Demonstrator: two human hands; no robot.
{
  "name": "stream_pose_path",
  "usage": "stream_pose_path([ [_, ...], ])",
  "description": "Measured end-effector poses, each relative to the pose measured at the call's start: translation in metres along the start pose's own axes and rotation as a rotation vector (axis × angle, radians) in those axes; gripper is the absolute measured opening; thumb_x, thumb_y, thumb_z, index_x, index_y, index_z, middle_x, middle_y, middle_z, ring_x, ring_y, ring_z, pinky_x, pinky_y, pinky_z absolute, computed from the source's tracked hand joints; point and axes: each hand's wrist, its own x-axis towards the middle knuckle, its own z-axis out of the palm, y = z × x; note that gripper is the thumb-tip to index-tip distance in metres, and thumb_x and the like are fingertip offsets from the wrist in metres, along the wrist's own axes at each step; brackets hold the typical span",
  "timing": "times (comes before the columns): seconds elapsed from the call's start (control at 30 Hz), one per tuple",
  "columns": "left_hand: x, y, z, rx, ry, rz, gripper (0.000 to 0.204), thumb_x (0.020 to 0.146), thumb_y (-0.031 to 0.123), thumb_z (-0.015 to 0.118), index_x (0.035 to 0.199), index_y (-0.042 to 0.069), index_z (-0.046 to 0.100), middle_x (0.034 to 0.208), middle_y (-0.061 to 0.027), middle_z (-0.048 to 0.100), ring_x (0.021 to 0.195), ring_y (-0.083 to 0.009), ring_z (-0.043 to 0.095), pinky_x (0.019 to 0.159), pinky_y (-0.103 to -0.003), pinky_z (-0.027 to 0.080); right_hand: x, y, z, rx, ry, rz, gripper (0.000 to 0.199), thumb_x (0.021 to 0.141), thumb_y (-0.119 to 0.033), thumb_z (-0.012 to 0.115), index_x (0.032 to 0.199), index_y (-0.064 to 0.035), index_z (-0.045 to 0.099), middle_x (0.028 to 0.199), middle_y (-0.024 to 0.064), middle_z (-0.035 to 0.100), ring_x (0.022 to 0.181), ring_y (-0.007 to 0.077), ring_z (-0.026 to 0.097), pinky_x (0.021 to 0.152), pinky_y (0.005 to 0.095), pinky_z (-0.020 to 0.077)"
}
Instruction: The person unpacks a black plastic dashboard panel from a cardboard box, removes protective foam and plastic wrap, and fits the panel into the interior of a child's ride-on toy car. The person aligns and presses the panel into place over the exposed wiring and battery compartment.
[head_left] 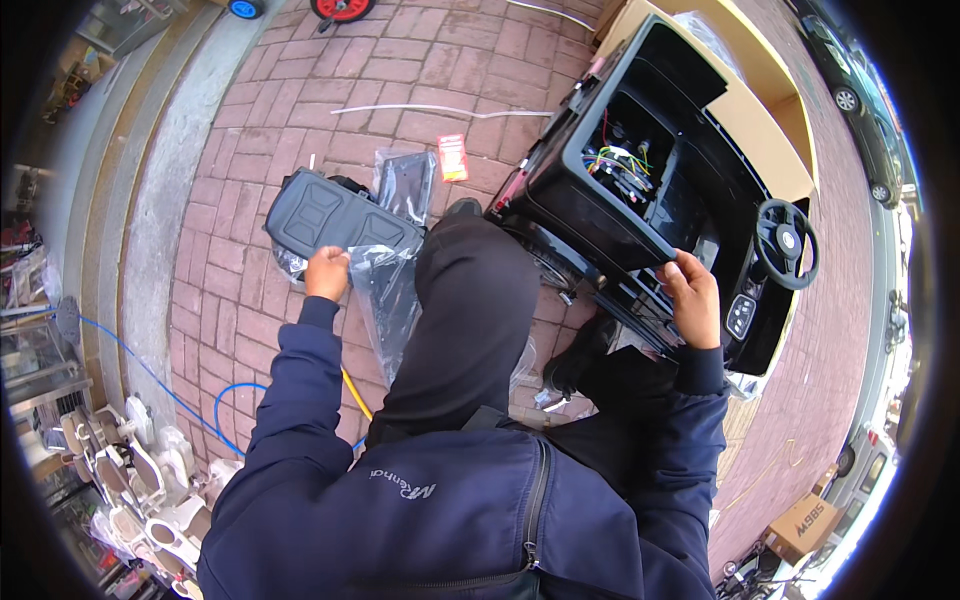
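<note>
My left hand (327, 273) is closed, its fingertips pinched at the upper corner of a clear plastic bag (385, 305). Just beyond it a black moulded seat-like panel (345, 215) lies on the paving. My right hand (692, 300) grips the near rim of a black ride-on toy car body (610, 215), thumb on top. The body stands tilted to my right, with coloured wires (622, 165) bunched inside its open compartment. A small black steering wheel (786, 243) sits beyond my right hand. My fingers' undersides are hidden.
A large open cardboard box (770, 130) stands behind the car body. A bagged dark part (405, 185) and a red-and-white booklet (453, 158) lie on the bricks. A white strip (440, 108) lies farther off. A blue hose (160, 375) runs at left, near stacked white parts (130, 480).
</note>
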Motion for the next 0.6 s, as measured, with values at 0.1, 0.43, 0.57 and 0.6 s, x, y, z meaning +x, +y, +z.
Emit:
stream_pose_path([
  [0.1,-0.026,-0.098,0.014,0.37,0.034,-0.153,0.047,0.087,0.032,0.078,0.116,-0.006,0.072,0.117,-0.0249,0.075,0.114,-0.037,0.071,0.101,-0.044,0.054,0.001,-0.003,0.004,-0.057,-0.02,0.004,0.028,0.103,-0.012,0.063,0.126,0.0034,0.067,0.088,0.0007,0.068,0.077,0.0077,0.057,0.073,0.0232,0.0464],
  [0.43,0.019,-0.132,0.1,-0.27,0.15,-0.437,0.081,0.082,0.054,0.084,0.115,-0.018,0.067,0.115,-0.0311,0.072,0.11,-0.0373,0.069,0.096,-0.044,0.051,0.001,0.007,0.003,-0.036,-0.004,0.046,0.027,0.105,-0.014,0.064,0.127,0.0019,0.065,0.089,0.0008,0.067,0.078,0.0074,0.057,0.075,0.0228,0.0477],
  [0.57,0.044,-0.138,0.099,-0.288,0.147,-0.56,0.061,0.088,0.052,0.081,0.106,-0.006,0.075,0.114,-0.0189,0.076,0.104,-0.0354,0.071,0.092,-0.042,0.053,0.0,0.011,0.003,-0.036,0.013,0.059,0.026,0.106,-0.015,0.064,0.126,0.0016,0.065,0.09,0.0008,0.066,0.079,0.0074,0.059,0.076,0.0226,0.0485],
  [0.6,0.045,-0.136,0.096,-0.562,0.074,-0.574,0.053,0.09,0.046,0.081,0.108,-0.004,0.074,0.113,-0.0161,0.076,0.103,-0.0327,0.071,0.092,-0.042,0.053,0.0,0.012,0.002,-0.022,0.023,0.08,0.027,0.106,-0.014,0.064,0.127,0.0025,0.065,0.092,0.0009,0.067,0.081,0.0077,0.06,0.077,0.0226,0.0492],
])
